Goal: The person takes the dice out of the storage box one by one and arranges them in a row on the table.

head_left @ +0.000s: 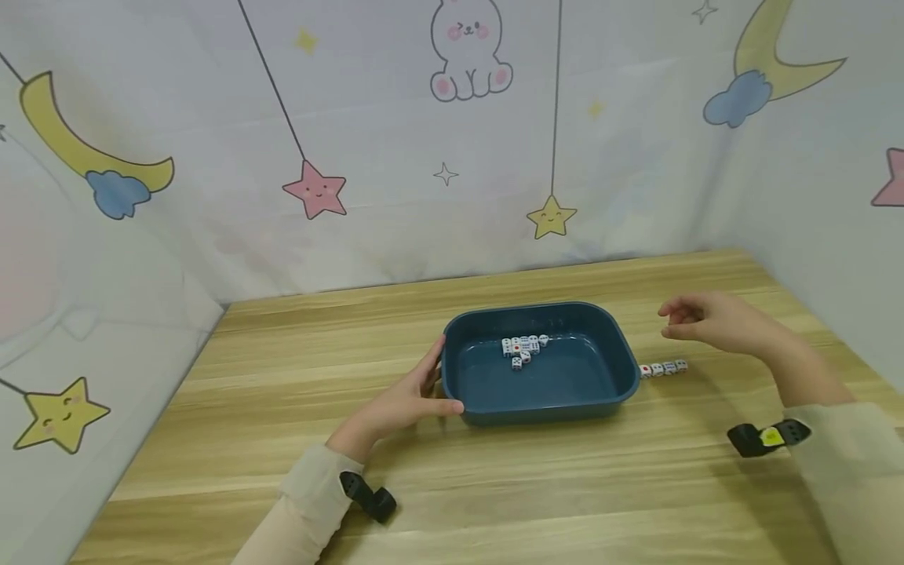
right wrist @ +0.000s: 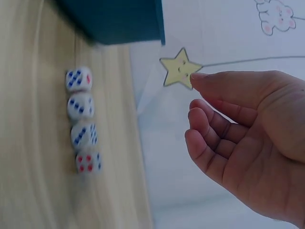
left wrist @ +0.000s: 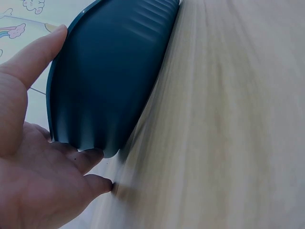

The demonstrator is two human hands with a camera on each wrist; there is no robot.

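Note:
A dark blue tray sits mid-table with several white dice clustered near its far wall. My left hand rests against the tray's left wall, thumb along the near corner, fingers fairly straight. The left wrist view shows this hand with its thumb by the rim of the tray and its fingertips at the base. A short row of dice lies on the table just right of the tray. My right hand hovers above and behind that row, fingers loosely curled and holding nothing. The right wrist view shows the hand apart from the row of dice.
The wooden table is enclosed by fabric walls printed with stars and moons at the back, left and right. Black wrist straps sit on both forearms.

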